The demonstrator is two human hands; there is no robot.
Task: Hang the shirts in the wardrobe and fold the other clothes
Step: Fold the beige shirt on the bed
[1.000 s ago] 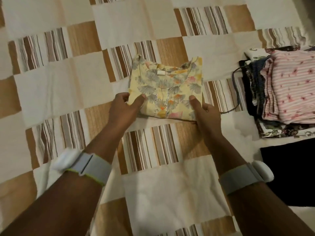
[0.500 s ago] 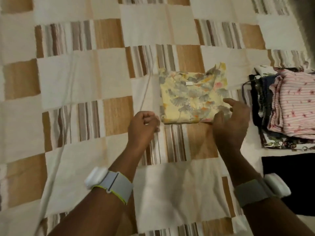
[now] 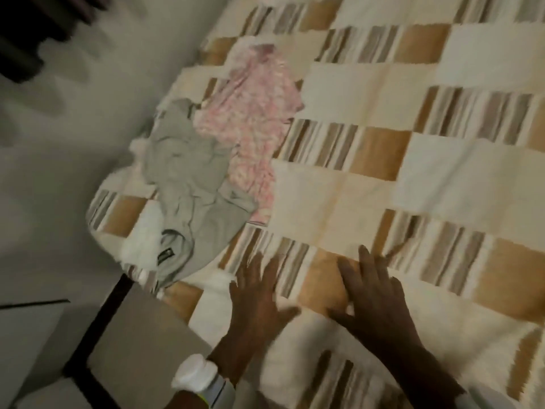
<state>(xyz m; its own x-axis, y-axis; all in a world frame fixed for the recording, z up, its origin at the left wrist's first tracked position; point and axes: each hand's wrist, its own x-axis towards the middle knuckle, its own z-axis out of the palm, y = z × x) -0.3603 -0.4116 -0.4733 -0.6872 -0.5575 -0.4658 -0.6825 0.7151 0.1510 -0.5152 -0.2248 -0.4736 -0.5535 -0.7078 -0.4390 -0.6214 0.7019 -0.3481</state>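
The yellow floral top has left view and both hands have let go: the left hand (image 3: 259,293) and right hand (image 3: 373,296), fingers spread and empty at lower centre, probably reach next for the crumpled grey shirt (image 3: 188,184) and pink garment (image 3: 256,113) at centre left on the bedspread (image 3: 368,93).

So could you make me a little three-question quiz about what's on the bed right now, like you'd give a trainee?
1. True or false: the left hand and the right hand each grip a garment.
2. Which garment lies nearer the corner of the bed: A) the grey T-shirt, B) the pink patterned garment?
3. Fill in: both garments lie on the patchwork ____, crumpled and not yet folded.

Key
1. False: both hands are spread open over the bedspread and hold nothing.
2. A: the grey T-shirt, with its collar toward the corner; it touches the pink one.
3. bedspread
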